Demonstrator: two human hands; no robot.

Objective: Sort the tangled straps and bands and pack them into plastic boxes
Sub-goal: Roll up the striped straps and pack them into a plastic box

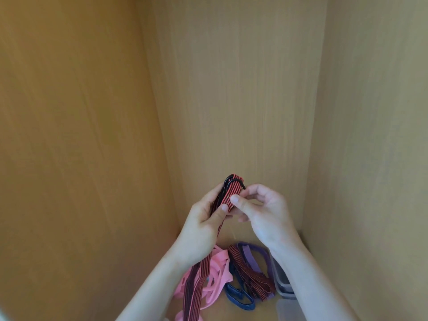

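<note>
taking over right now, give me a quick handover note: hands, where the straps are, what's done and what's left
Left hand: grips the folded red-and-black striped strap; its tail hangs down to the pile.
Right hand: pinches the same strap just below its black hook.
Pile on the cabinet floor: pink bands, purple strap, blue strap and a second red-and-black strap, lying overlapped.
Plastic boxes: right of the pile; contents not visible.
Done: one strap lifted out and partly folded.
Left: finish folding it, box it, then sort and pack the pile.
</note>
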